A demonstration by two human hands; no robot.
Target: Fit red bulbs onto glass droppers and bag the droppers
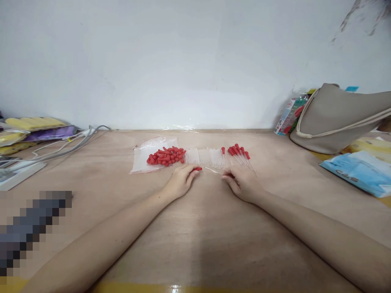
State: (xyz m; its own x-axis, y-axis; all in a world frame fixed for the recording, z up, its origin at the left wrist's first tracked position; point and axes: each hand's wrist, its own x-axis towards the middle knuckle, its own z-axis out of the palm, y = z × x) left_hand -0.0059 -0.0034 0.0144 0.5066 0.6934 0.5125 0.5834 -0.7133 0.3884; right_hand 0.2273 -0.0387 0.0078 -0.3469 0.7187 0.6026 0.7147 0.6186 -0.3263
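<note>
My left hand (181, 180) pinches a red rubber dropper bulb (198, 168), which points to the right from the fingertips. My right hand (244, 182) is closed on a clear thin dropper tube (212, 170); its free end points left at the bulb, with a small gap between them. Just behind the left hand lies a pile of red bulbs (166, 156) on a clear plastic bag (140, 156). A row of clear dropper tubes (203, 158) lies behind and between my hands. Several droppers with red bulbs fitted (238, 150) lie behind my right hand.
A grey-beige bag (339, 118) and a plastic bottle (290, 116) stand at the right, near a blue tissue pack (360, 173). At the left are yellow and purple packets (39, 128), grey cables (73, 144) and a white power strip (23, 175). A wall (183, 61) rises behind the wooden table (171, 248).
</note>
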